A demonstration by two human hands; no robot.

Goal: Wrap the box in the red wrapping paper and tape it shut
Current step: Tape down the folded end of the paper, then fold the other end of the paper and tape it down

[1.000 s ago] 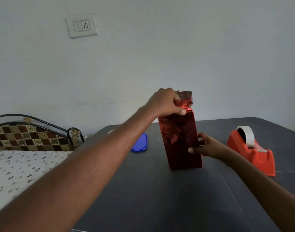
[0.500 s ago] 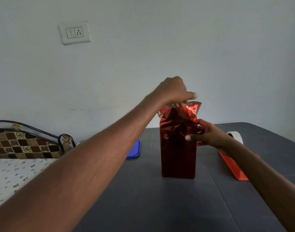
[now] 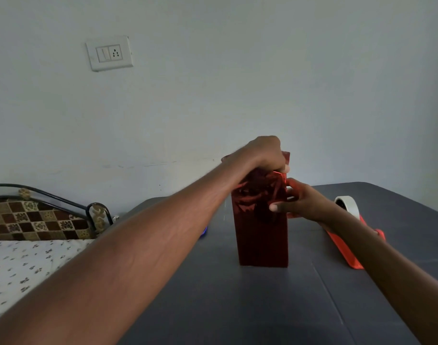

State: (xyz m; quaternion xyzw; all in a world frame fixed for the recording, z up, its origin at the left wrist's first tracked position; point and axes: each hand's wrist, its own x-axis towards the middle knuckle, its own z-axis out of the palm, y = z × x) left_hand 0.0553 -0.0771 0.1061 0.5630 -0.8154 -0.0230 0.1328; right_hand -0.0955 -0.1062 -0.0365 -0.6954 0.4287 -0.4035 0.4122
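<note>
box [image 3: 262, 235] sides are wrapped; left hand [image 3: 264, 155] presses top paper, right hand [image 3: 303, 204] pinches its 3 o'clock edge, taping remains.

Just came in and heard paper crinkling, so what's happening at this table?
A person is wrapping a tall box that stands upright on the dark table, already covered in shiny red paper. The left hand presses and folds the loose paper at the top, while the right hand steadies the box's upper right side. The orange tape dispenser sits to the right, untouched, so the top end is not taped yet.
</note>
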